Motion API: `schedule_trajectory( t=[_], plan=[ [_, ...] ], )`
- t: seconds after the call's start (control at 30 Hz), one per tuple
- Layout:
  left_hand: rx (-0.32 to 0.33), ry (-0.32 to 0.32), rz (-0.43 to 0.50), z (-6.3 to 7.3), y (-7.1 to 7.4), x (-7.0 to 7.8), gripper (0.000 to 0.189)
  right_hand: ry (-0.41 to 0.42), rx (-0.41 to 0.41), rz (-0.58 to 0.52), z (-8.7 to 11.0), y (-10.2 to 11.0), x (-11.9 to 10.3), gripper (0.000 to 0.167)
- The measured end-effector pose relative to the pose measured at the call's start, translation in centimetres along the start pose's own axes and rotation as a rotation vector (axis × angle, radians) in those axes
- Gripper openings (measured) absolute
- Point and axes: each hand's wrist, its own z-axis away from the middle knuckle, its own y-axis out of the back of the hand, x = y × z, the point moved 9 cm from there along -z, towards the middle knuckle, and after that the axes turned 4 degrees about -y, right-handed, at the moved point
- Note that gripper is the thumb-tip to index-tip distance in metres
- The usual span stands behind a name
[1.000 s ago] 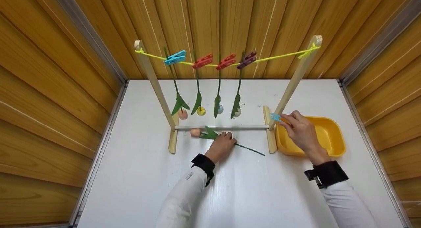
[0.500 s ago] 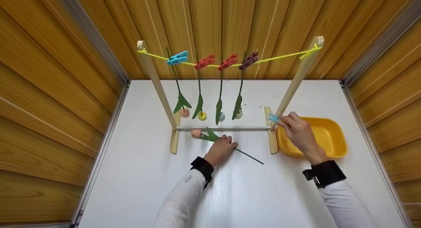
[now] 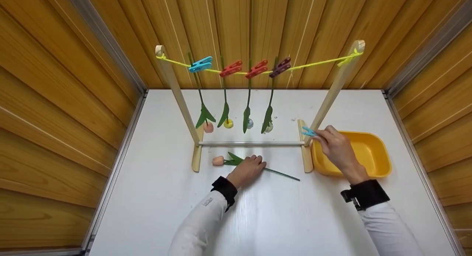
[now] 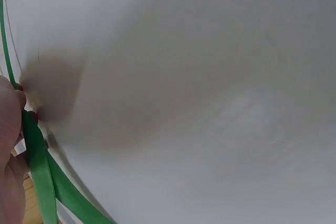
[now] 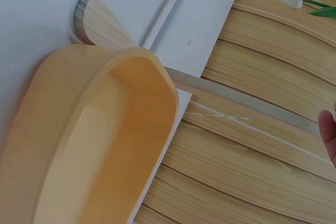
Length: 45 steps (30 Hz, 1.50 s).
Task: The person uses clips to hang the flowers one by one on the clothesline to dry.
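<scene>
In the head view, my left hand (image 3: 246, 172) grips the green stem of a peach artificial tulip (image 3: 218, 161), lying sideways just in front of the rack's crossbar. Its bloom points left and the bare stem end points right. The left wrist view shows its green leaf (image 4: 38, 166) beside my fingers. My right hand (image 3: 337, 149) pinches a light blue clothespin (image 3: 308, 131) near the right post, over the yellow tub's left part. Only a fingertip (image 5: 327, 132) of that hand shows in the right wrist view, and the clothespin is out of that view.
A wooden rack (image 3: 178, 97) carries a yellow cord (image 3: 317, 64). Several tulips hang bloom-down from it, held by a blue clothespin (image 3: 201, 64), two red ones (image 3: 231, 69) and a dark purple one (image 3: 280, 67). A yellow tub (image 3: 383, 156) stands right of the rack.
My left hand has drawn the tulip slightly toward me, away from the crossbar, and its stem has swung a little. My right hand, with the clothespin, has hardly moved.
</scene>
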Motion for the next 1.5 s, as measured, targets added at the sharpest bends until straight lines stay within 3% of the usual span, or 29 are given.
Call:
schedule_trajectory(
  t=[0.27,0.6,0.77,1.1,1.27,1.4,1.5],
  plan=[
    [0.035,0.028,0.029,0.4,0.5,-0.7,0.021,-0.054,-0.024,0.000,-0.1,0.0,0.6,0.021],
    [0.080,0.056,0.287,1.0,1.9,-1.7,0.015,-0.076,0.003,0.027,-0.2,0.5,1.3,0.020],
    [0.106,0.053,0.357,1.1,3.3,-2.0,0.021,-0.094,0.030,0.048,-0.2,0.9,1.9,0.022],
    [0.134,0.192,0.448,1.6,5.7,-3.3,0.023,-0.072,0.053,0.058,-0.1,0.9,2.0,0.024],
    [0.249,0.247,0.487,1.7,7.6,-4.1,0.021,-0.079,0.044,0.032,0.2,0.5,2.0,0.024],
    [0.363,0.229,0.469,1.5,9.5,-4.2,0.020,-0.078,0.040,0.010,0.4,0.3,1.9,0.023],
    [0.406,0.216,0.467,1.4,10.6,-4.1,0.019,-0.086,0.034,0.005,0.4,0.2,2.0,0.023]
  ],
)
